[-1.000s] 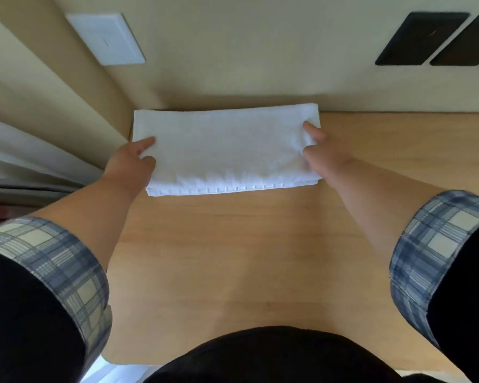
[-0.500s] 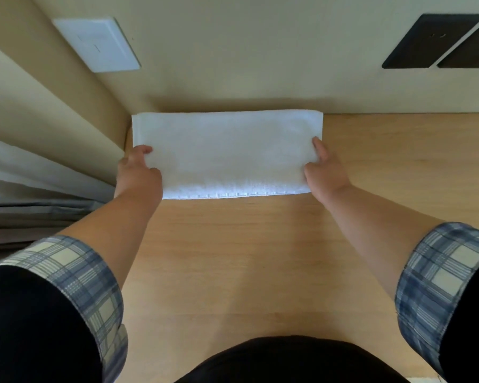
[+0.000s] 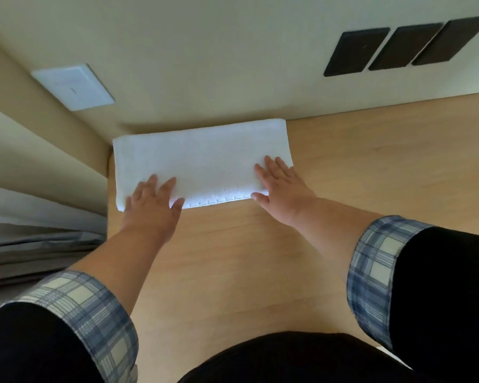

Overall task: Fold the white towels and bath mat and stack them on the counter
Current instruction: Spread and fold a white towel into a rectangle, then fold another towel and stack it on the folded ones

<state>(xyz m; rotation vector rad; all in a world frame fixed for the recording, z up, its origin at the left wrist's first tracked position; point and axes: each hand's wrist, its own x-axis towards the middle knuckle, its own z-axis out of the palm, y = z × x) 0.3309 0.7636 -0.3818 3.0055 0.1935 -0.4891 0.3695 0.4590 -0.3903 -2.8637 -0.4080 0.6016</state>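
At 12 o'clock on counter (image 3: 260,258): towel (image 3: 202,158) pressed by flat left hand (image 3: 152,205), right hand (image 3: 281,189). Likely soft, light; best held at ends.

1. Nothing I can actually read in my feed: no words, brands or numbers.
2. The white wall plate (image 3: 72,87) has a couple of tiny dark marks, too blurry for me to read.
3. The dark wall panels (image 3: 407,47) look plain, and the towel (image 3: 199,158) hem only shows a stitched pattern.
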